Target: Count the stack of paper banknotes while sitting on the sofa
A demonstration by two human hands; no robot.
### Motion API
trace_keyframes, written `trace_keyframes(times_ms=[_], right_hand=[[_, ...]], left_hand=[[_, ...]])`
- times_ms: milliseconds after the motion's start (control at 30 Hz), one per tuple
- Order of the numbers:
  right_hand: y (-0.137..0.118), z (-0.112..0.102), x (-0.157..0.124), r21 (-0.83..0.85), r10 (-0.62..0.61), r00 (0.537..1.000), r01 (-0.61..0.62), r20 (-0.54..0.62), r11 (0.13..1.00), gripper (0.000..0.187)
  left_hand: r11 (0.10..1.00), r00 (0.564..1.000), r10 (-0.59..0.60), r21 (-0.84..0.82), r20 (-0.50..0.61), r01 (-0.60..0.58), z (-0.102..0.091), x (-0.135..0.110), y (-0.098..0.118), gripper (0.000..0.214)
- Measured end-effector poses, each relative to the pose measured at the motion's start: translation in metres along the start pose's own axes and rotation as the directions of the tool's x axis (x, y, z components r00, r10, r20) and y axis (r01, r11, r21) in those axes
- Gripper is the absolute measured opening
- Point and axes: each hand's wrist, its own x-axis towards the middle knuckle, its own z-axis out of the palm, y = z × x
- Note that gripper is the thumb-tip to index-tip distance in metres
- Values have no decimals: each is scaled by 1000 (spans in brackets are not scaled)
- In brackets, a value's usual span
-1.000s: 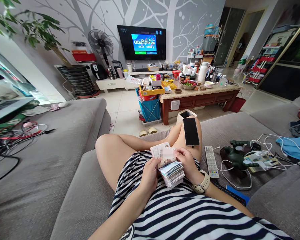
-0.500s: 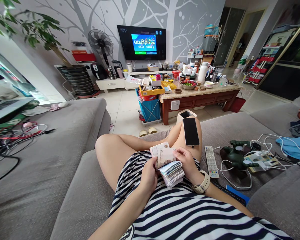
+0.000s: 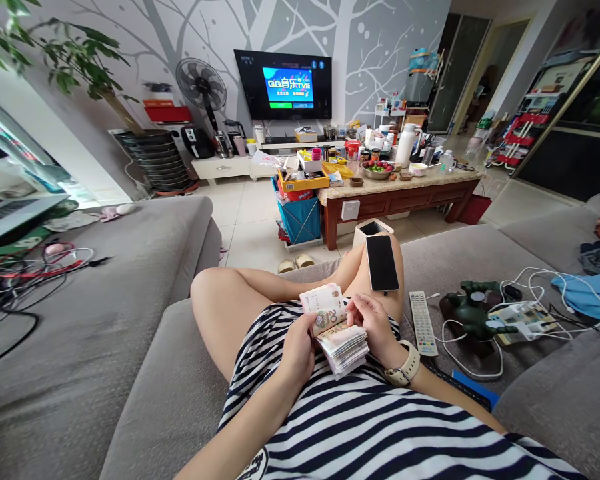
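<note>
Head view showed a stack of banknotes (image 3: 344, 345) held low over the striped lap, just nearer the camera than the phone (image 3: 381, 263) that lay face-up on the right knee. The left hand (image 3: 297, 350) was clenched round the stack's left end, with its thumb pinning a few notes folded upward. The topmost of these was a twenty note (image 3: 326, 309), standing tilted toward the phone. The right hand (image 3: 375, 327) gripped the stack's right end, fingers curled beneath and thumb near the folded notes' edge.

By my reading, the step in hand was leafing through the notes one at a time. Turning up another would call for the right thumb to lift a single top corner cleanly, while the left thumb opened just enough to trap it.

A remote (image 3: 423, 322) lay on the sofa just right of the phone. Touching the phone's far end stood a white bin (image 3: 375, 230), open-topped, its inside too dark to tell. Beyond the phone, on the coffee table (image 3: 405, 190), a metal bowl (image 3: 377, 171) held red and green fruit. Left of the table a yellow tray (image 3: 303, 181) of small clutter sat over a blue fabric basket (image 3: 300, 219).
</note>
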Motion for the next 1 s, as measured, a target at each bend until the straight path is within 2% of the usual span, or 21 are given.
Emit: trace_keyframes(times_ms=[167,267,400,633,1000], right_hand=[[-1,-1,0,-6,-2,1000,2,19,1000,37],[-2,0,2,-43,-32,999,30,-33,999,34],[-3,1,4,-3,-3,997,3,-83,1000,35],[2,-1,4,-18,8,999,-8,-46,1000,33],[-2,1,1,-24,-6,999,5,-40,1000,30]], left_hand=[[1000,999,16,21,28,-17,2,-3,3,17],[999,1000,8,48,28,-9,2,-4,5,16],[998,999,-9,69,43,6,3,-6,6,20],[997,998,-14,75,58,10,4,-7,7,17],[1000,1000,-3,18,-28,3,0,0,2,16]])
